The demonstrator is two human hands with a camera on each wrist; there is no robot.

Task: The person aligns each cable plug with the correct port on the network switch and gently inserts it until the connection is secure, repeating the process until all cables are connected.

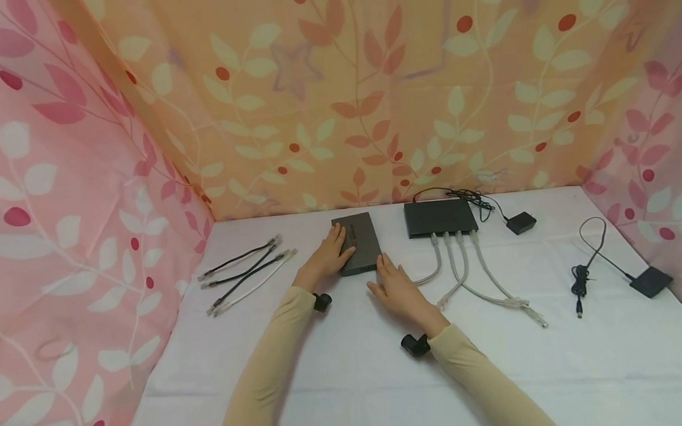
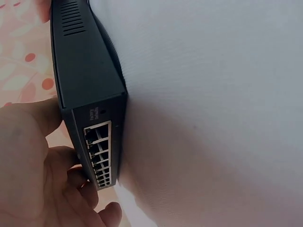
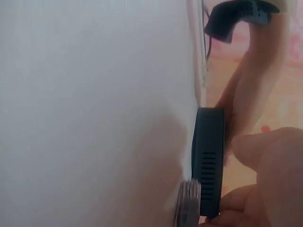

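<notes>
Tan sleeves [image 1: 271, 371] reach over the table [image 1: 351, 405] to a box [image 1: 360, 241] lying flat between the two hands. The left hand [image 1: 324, 259] is loosely open, fingers and thumb resting over its left edge; the right hand [image 1: 402, 292] has fairly straight fingertips against its near right corner, thumb apart. Neither grips it; contact from both sides probably serves to steady or square it. Left of the left hand, short cables [image 1: 246, 282] lie side by side, perhaps to avoid tangling. Beyond the right hand, a second box [image 1: 441, 217] faces its sockets nearward, apparently giving its grey cables [image 1: 486, 299] room; those sockets hold four plugs. Well to the right lies an adapter [image 1: 650, 282]. Beside the left hand, the first box's visible ports [image 2: 99, 155] seem unfilled.
</notes>
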